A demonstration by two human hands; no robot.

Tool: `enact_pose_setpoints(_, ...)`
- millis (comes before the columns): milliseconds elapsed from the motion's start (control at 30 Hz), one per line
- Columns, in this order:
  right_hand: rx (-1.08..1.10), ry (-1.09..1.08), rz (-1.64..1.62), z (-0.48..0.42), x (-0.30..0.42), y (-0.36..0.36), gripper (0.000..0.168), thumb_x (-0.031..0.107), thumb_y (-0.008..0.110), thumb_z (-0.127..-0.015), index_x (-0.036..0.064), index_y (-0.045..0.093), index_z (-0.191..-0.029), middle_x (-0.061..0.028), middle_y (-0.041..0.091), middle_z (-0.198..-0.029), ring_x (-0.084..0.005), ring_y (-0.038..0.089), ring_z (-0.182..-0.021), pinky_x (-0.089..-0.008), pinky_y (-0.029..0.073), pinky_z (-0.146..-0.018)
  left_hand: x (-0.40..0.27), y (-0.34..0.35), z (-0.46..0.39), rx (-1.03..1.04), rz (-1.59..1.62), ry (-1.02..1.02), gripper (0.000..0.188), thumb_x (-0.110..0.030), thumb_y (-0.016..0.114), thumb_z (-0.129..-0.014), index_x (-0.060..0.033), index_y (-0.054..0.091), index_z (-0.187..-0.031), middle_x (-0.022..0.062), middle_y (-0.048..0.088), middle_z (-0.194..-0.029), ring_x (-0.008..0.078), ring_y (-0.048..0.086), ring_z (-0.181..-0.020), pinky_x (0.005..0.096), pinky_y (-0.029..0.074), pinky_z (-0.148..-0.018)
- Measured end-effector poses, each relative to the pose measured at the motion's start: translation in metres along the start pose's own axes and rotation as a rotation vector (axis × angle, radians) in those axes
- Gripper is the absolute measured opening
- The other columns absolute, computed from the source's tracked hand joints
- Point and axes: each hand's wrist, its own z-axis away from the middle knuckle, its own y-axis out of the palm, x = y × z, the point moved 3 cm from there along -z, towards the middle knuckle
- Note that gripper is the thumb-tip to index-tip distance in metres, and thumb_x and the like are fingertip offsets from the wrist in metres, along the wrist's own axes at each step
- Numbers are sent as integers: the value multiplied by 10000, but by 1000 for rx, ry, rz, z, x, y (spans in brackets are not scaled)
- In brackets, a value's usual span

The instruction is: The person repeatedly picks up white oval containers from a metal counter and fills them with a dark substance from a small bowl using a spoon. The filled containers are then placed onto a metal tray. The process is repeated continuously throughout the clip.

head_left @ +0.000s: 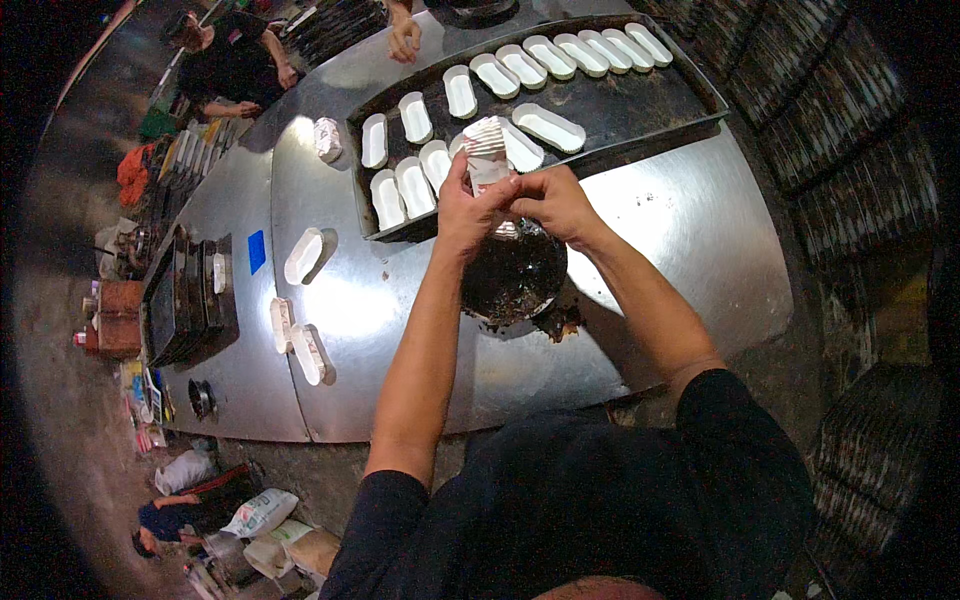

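My left hand [466,210] is wrapped around a stack of nested white paper baking cases [486,146], held above the near edge of a dark metal baking tray [637,124]. My right hand [559,199] pinches at the near end of the same stack, its fingertips close to my left thumb. Exactly what those fingertips grip is partly hidden. Oblong paper cases [551,56] line the tray's far side, and more paper cases [411,187] stand at its left end. Below my hands sits a round, dark, glossy-surfaced pan or dish [517,274].
Loose paper cases [304,255] and a wrapped bundle [327,140] lie on the steel table [420,337]. Dark trays [184,292] are stacked at left. Brown residue [561,322] marks the tabletop. Another person's hand [405,37] rests beyond the tray; other people [232,67] are nearby. Racks [847,97] stand right.
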Motion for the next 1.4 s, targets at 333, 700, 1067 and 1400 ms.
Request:
enact_pose_setpoints(333,-489,-89,1335,-86,-32,-166,290,362,721,-813,81,774,-863,-151,717,-813,-313,693,-786,-474,487,-745,18,-14,-16,-223,334,-122,437,-97,746,-848,-40,465,-1177,111,660,-962,199,681,-782,351,592,-629)
enact_pose_setpoints(700,-8,65,-136,-9,-11,-38,262,222,779,-795,-21,740,-884,-87,716,-753,-119,628,-709,-303,501,-693,5,38,-32,-8,18,-1,520,-127,798,-799,-28,517,-1225,50,653,-939,126,630,-771,276,524,-654)
enact_pose_setpoints(1067,-579,-186,1226,-57,4,-196,378,404,783,-785,33,719,-744,-129,700,-728,-264,674,-690,-448,480,-722,20,45,-62,-153,297,-106,417,-107,768,-841,-42,488,-1143,81,647,-922,183,670,-735,351,588,-587)
enact_pose_setpoints(1400,37,6,-34,-3,-6,-90,210,161,714,-845,-7,747,-965,-57,716,-790,-98,609,-748,-292,495,-703,30,78,-60,15,122,-56,548,-119,810,-784,-14,514,-1233,75,656,-977,150,643,-794,283,535,-680)
